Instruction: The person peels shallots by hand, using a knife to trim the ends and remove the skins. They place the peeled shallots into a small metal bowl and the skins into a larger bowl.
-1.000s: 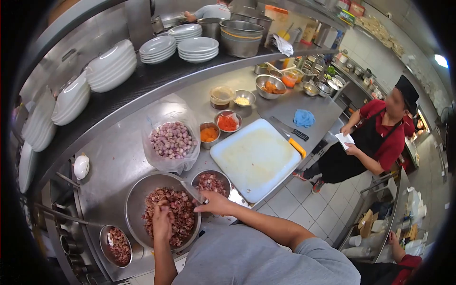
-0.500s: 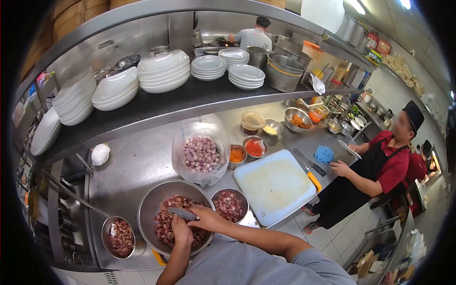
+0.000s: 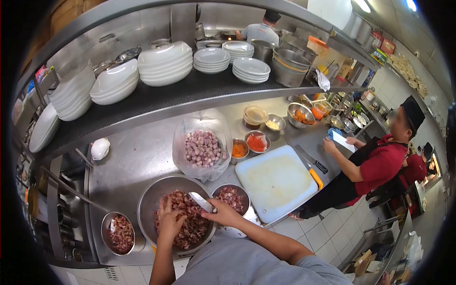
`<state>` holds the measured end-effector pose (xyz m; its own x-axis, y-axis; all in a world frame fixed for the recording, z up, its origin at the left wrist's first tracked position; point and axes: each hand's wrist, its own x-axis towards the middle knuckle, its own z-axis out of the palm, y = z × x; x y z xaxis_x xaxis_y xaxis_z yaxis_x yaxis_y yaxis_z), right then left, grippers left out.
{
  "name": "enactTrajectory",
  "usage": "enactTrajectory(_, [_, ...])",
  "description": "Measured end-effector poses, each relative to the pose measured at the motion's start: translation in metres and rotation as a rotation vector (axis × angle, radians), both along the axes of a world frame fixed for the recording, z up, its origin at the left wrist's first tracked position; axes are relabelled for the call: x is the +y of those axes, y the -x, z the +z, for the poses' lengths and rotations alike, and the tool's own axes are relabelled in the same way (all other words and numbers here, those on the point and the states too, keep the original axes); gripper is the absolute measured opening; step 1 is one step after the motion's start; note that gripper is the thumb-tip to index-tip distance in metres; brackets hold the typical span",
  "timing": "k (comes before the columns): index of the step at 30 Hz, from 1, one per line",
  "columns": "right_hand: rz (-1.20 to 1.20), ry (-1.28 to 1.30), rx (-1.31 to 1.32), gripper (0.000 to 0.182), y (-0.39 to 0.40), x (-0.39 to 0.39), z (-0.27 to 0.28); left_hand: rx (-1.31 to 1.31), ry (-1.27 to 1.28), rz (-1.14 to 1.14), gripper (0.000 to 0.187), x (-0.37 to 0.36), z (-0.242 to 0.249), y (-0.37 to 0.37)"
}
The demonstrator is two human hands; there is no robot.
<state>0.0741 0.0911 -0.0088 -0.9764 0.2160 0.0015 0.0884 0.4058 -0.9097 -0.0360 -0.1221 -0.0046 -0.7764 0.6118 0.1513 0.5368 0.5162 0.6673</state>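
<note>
My left hand (image 3: 169,219) reaches into a large steel bowl (image 3: 145,202), its fingers spread over reddish-brown pieces (image 3: 194,228) that look like unpeeled shallots and skins. In my right hand (image 3: 223,213), above the bowl's right rim, is a small knife (image 3: 202,201) with its blade pointing left over the bowl. A smaller bowl of purplish pieces (image 3: 231,198) sits right of the large one, partly behind my right hand. To the left stands another steel bowl of reddish pieces (image 3: 121,232). Behind the large bowl, a clear plastic bag (image 3: 183,164) holds pale purple shallots (image 3: 203,148).
A white cutting board (image 3: 275,183) lies at right, with a black-handled knife (image 3: 319,164) and a yellow-handled one (image 3: 315,177) beside it. Small bowls line the back. A shelf (image 3: 209,97) with stacked plates (image 3: 166,64) overhangs the counter. A co-worker (image 3: 380,161) stands at right.
My left hand has left the knife and gone down into the bowl, its fingers spreading. My right hand has shifted right with the knife. The co-worker has picked up the blue cloth.
</note>
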Motion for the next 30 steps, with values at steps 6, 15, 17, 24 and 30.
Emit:
enactTrajectory(6, [-0.059,0.020,-0.042,0.051,-0.004,-0.002,0.007,0.003,0.364,-0.081,0.042,-0.018,0.004,0.012])
enactTrajectory(15, [-0.156,0.204,0.028,0.032,-0.002,-0.005,0.020,-0.695,-0.249,-0.219,0.040,0.041,0.010,-0.020])
enactTrajectory(17, [-0.228,0.310,-0.103,0.024,-0.006,0.003,0.026,-0.638,-0.355,-0.241,0.036,0.053,-0.002,-0.022])
enactTrajectory(24, [-0.270,0.580,-0.093,0.012,-0.021,0.021,0.014,-0.983,-0.627,-0.179,0.032,0.081,-0.012,-0.024])
enactTrajectory(30, [-0.276,0.573,-0.005,0.028,-0.039,0.025,0.023,-1.281,-0.901,-0.142,0.024,0.091,-0.009,-0.014])
